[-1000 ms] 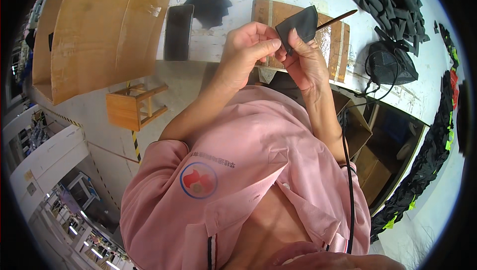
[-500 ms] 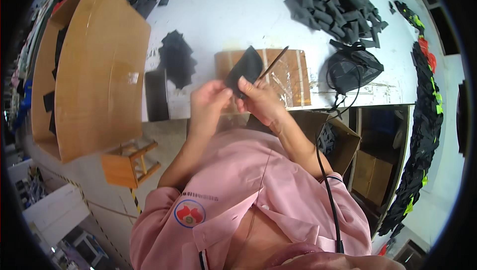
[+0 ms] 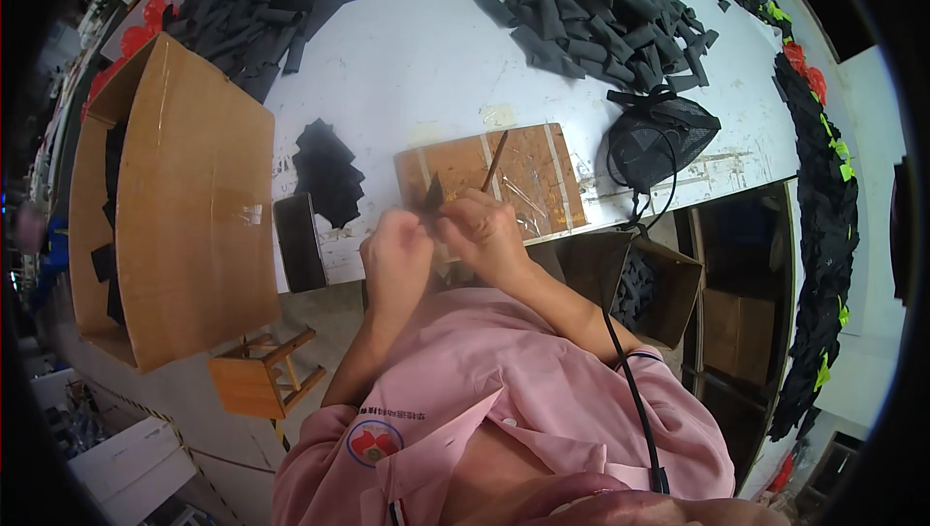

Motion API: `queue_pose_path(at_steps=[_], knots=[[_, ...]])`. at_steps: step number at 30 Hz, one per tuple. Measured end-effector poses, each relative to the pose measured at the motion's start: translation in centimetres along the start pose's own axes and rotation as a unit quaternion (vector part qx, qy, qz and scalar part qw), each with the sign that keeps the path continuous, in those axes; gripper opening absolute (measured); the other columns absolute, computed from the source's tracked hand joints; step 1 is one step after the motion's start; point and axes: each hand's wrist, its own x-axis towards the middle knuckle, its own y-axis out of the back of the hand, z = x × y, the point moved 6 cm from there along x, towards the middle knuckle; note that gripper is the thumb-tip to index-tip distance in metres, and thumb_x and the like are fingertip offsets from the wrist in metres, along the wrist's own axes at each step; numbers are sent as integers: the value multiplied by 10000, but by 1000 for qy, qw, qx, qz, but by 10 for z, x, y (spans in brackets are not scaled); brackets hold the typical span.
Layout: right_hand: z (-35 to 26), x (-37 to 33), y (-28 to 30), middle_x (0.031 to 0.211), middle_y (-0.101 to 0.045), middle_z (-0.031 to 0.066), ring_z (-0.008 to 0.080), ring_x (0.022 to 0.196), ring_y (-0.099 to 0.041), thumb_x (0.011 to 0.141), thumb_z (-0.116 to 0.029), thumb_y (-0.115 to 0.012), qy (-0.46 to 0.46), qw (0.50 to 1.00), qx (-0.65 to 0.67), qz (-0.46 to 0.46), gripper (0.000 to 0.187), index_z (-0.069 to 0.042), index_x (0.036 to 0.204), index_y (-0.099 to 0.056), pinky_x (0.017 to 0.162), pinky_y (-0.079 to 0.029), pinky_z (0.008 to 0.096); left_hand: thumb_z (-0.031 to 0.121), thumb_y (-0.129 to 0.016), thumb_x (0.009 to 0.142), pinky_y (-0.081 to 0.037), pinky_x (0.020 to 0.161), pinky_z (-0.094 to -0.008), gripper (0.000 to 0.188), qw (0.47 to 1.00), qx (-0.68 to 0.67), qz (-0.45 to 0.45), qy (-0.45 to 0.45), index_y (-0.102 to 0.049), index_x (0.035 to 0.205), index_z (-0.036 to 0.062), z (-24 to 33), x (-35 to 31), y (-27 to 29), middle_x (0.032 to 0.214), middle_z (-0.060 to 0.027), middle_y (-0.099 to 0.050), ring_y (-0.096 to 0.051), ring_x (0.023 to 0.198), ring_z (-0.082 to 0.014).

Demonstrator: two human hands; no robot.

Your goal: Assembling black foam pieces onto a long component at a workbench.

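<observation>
My left hand (image 3: 399, 253) and my right hand (image 3: 482, 233) meet over the near edge of the white table. Between their closed fingertips is a small black fabric piece (image 3: 432, 195), mostly hidden, with only a narrow dark tip showing. A thin brown pointed stick (image 3: 497, 158) juts up out of my right hand. Under and beyond the hands lies a brown board (image 3: 538, 163) with pale tape strips. To the left are a pile of black fabric pieces (image 3: 327, 175) and a dark phone-like slab (image 3: 299, 243).
A large open cardboard box (image 3: 194, 206) stands at the left. Heaps of black pieces (image 3: 601, 17) cover the table's far side. A black mesh bag (image 3: 664, 143) with a cord sits at right. Below the table is an open carton (image 3: 668, 298); a wooden stool (image 3: 257, 381) stands lower left.
The black piece, broad side showing before, is now turned narrow and mostly covered by my fingers. The stick stands more upright. My view has shifted, bringing more of the far table in.
</observation>
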Motion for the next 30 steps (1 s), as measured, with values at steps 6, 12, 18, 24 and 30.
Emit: queue_pose_path(at_steps=[6, 12, 18, 24, 30], knots=[[-3, -5, -8, 660, -522, 123, 296, 593, -527, 606, -7, -608, 73, 993, -89, 33, 134, -12, 734, -568, 508, -440, 345, -10, -569, 720, -419, 488, -198, 142, 962, -259, 46, 75, -505, 847, -12, -6, -3, -11, 681, -41, -559, -508, 574, -59], [1, -4, -8, 679, -506, 111, 273, 617, -530, 609, -18, -595, 55, 986, -152, 45, 136, -15, 742, -567, 535, -444, 338, -56, -530, 740, -308, 365, -161, 211, 979, -169, 110, -8, -430, 913, 8, -16, -1, -8, 703, -51, -535, -414, 447, -28], [42, -3, -18, 601, -518, 44, 136, 503, -485, 677, -18, -586, -143, 960, 241, -3, 48, 3, 717, -570, 469, -401, 270, -71, -507, 703, -214, 368, -163, 250, 755, -603, -127, 223, -429, 918, 29, -5, 8, -23, 696, -53, -524, -302, 386, -27], [36, -14, -41, 575, -484, -10, 61, 483, -421, 743, -128, -613, -347, 725, 575, -153, 105, -38, 717, -565, 429, -318, 183, -84, -475, 662, -275, 395, -178, 196, 956, -289, 39, 16, -489, 842, -8, -15, 16, -10, 725, -18, -506, -398, 495, -13], [48, -15, -32, 603, -457, -45, 42, 499, -387, 787, -231, -574, -321, 799, 496, -112, 178, -87, 701, -519, 447, -327, 172, -104, -467, 663, -269, 376, -143, 300, 939, -338, -19, 58, -474, 950, -20, -11, 16, -10, 784, -63, -553, -390, 460, -11]])
